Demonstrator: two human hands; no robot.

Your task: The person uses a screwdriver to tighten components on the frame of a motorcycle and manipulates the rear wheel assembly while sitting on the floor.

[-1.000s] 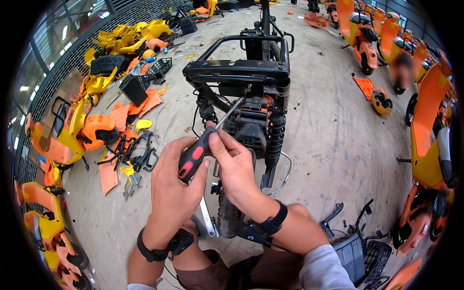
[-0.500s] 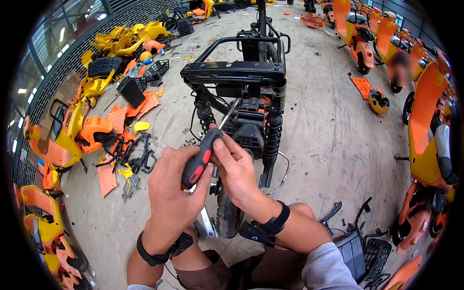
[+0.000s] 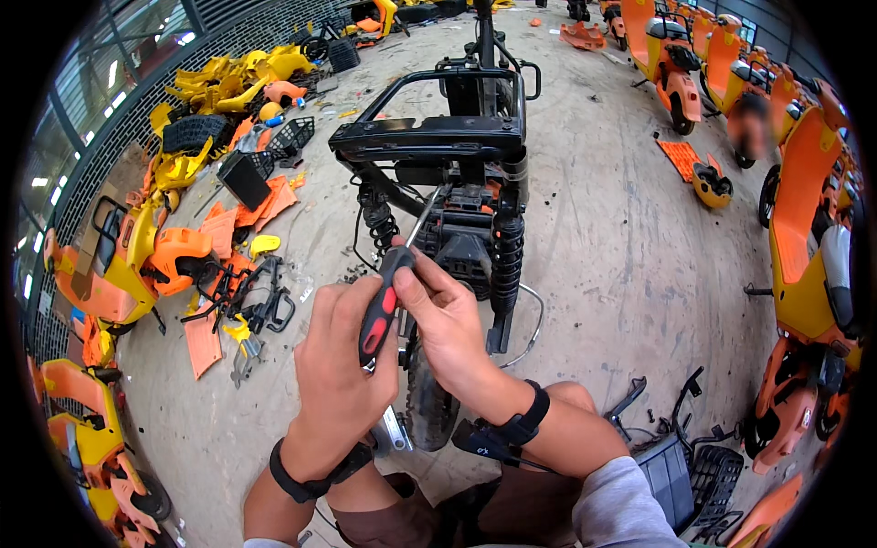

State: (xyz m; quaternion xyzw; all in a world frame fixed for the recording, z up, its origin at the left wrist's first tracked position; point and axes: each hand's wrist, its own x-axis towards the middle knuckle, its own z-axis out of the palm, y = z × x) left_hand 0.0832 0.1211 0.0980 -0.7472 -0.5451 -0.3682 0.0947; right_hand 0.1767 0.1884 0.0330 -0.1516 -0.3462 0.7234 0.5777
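A screwdriver point(image 3: 381, 306) with a black and red handle is held between both my hands, its metal shaft slanting up toward the scooter frame. My left hand point(image 3: 343, 342) is wrapped round the handle's lower end. At the upper end of the handle, near the shaft, my right hand point(image 3: 443, 320) pinches it with thumb and fingers. Beyond them stands a stripped black scooter frame point(image 3: 429, 139) with a rear rack, a coil shock absorber point(image 3: 507, 260) on each side and a rear wheel point(image 3: 427, 402) below my hands. What the shaft's tip touches, I cannot tell.
A silver wrench point(image 3: 395, 427) shows beside the wheel. Yellow body panels point(image 3: 239, 80) and orange pieces are heaped at the far left. Orange and yellow scooters point(image 3: 808, 215) line the right side. Black baskets and brackets point(image 3: 671, 470) lie at the lower right; a yellow helmet point(image 3: 712, 185) is on the floor.
My left hand has shifted slightly right and down, and the screwdriver handle has turned a little and stands steeper. The right hand keeps its pinch. The whole view has moved slightly.
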